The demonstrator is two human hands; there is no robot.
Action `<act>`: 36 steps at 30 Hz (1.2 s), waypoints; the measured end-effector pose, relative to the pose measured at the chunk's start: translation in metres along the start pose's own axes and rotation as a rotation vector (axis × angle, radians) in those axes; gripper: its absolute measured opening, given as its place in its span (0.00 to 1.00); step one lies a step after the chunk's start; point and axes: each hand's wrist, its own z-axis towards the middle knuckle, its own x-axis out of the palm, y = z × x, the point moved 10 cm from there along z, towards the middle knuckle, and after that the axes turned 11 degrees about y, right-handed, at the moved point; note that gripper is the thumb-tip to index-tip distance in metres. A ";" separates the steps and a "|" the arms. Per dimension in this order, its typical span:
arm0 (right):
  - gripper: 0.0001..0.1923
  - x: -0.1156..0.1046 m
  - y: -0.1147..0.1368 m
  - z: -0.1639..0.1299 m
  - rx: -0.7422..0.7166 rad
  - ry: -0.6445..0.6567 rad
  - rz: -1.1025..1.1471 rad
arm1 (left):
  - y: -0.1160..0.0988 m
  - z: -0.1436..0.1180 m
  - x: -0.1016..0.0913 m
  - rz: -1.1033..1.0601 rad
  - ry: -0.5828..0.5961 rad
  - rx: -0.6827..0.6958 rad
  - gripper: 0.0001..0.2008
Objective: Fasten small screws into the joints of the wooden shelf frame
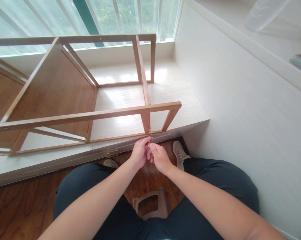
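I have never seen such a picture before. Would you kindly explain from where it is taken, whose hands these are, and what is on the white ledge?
There is no machine here. A camera on a person's head looks forward and down at their own bare hands. The left hand and right hand meet, holding a small silvery piece at their fingertips; it is too small to name. Beyond them, on the white ledge below the window, rests a wooden frame with flat panels. It runs out of view at the picture's left.
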 end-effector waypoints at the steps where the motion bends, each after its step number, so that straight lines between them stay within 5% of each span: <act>1: 0.22 0.005 -0.008 0.000 0.036 0.023 0.155 | 0.002 -0.001 0.000 0.009 -0.001 -0.026 0.20; 5: 0.18 0.021 -0.030 -0.002 0.160 0.055 0.639 | 0.004 -0.002 -0.001 0.018 0.004 -0.049 0.20; 10: 0.18 0.024 -0.031 -0.003 0.207 0.062 0.753 | 0.004 0.001 -0.001 0.026 0.020 -0.021 0.20; 15: 0.22 0.016 -0.030 -0.005 0.147 0.010 0.492 | 0.005 -0.003 0.002 0.057 0.014 -0.016 0.21; 22: 0.14 -0.002 -0.026 -0.013 0.102 -0.094 0.016 | -0.003 -0.004 0.004 0.009 -0.017 0.057 0.19; 36: 0.14 -0.020 -0.019 -0.014 0.093 -0.217 -0.141 | -0.013 0.004 -0.005 0.043 -0.022 0.136 0.18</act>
